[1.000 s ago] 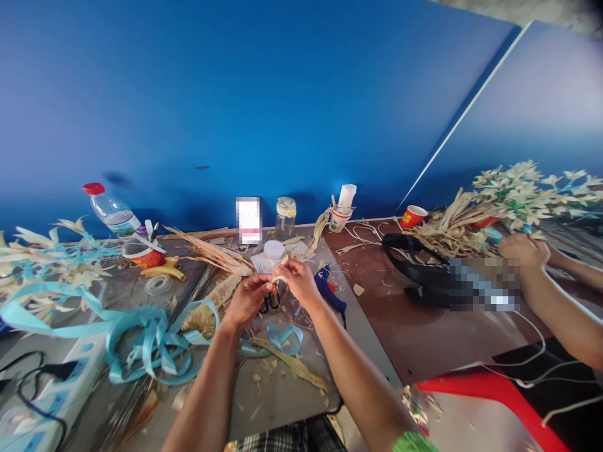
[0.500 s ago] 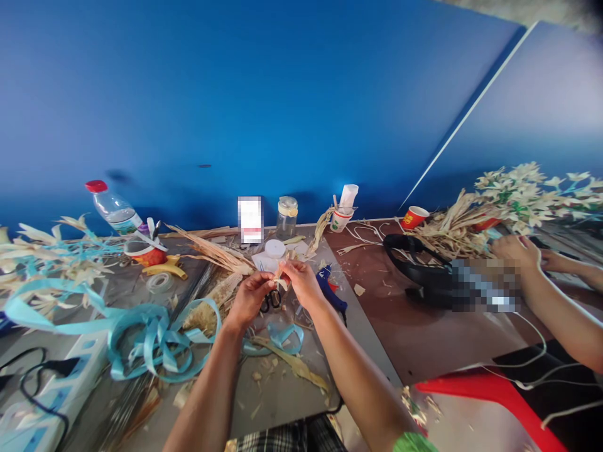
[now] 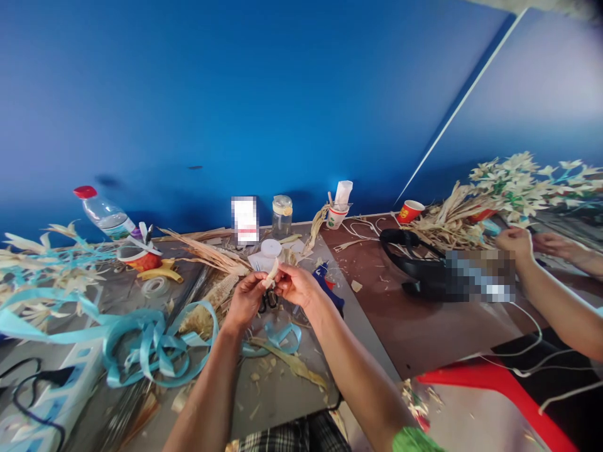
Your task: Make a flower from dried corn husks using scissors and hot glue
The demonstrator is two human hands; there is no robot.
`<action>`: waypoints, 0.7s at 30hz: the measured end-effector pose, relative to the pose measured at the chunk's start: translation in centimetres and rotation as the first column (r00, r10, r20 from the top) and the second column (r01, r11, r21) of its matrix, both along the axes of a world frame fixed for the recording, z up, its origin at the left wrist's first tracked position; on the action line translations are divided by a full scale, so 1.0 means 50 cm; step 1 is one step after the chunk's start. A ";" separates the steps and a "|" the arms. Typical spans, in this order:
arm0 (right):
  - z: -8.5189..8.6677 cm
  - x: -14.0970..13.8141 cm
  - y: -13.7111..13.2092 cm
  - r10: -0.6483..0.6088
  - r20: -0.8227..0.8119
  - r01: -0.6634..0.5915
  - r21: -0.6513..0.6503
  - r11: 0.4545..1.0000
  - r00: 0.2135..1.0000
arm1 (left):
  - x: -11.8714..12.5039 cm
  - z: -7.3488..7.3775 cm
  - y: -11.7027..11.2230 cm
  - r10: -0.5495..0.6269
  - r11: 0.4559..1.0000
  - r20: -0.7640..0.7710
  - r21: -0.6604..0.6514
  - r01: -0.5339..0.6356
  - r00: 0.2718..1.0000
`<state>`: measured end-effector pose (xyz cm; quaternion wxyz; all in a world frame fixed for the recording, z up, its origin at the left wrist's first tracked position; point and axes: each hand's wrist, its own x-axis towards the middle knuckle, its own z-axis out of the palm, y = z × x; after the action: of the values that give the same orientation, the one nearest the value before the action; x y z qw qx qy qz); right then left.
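Observation:
Between my fingertips is a small pale strip of dried husk, standing up at a slant. My left hand pinches its lower end. My right hand closes on its other side, thumb and forefinger against it. Black-handled scissors lie just beneath my hands, partly covered by them. To the right of my right hand rests a blue glue gun. Behind my hands are a white round spool and a bundle of dried husks.
Light-blue ribbon lies tangled at left beside a white power strip. A bottle, a glass jar and paper cups stand along the wall. Another person's hands work at right, near a black headset.
The husk strip has turned more upright between my fingers, and my right hand's fingers have shifted around it. The view has moved slightly. At right, the other person's hands have shifted.

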<state>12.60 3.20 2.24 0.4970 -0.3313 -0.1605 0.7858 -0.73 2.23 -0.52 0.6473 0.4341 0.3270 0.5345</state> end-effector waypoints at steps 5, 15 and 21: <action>-0.003 -0.009 0.000 0.011 -0.113 -0.019 -0.076 0.997 0.994 | 0.001 0.007 -0.002 0.006 0.999 0.097 -0.036 -0.003 0.995; -0.009 -0.027 0.003 -0.108 -0.209 0.075 -0.164 0.984 0.972 | 0.002 0.006 -0.002 -0.062 0.998 0.160 -0.011 0.065 0.985; -0.016 0.002 0.019 -0.216 -0.290 0.200 -0.087 0.976 0.932 | -0.005 0.019 -0.003 -0.019 0.998 0.187 0.060 0.008 0.982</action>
<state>12.70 4.18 1.42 0.5864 -0.2382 -0.0259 0.7738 -1.00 2.09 0.46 0.6660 0.4028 0.2456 0.5778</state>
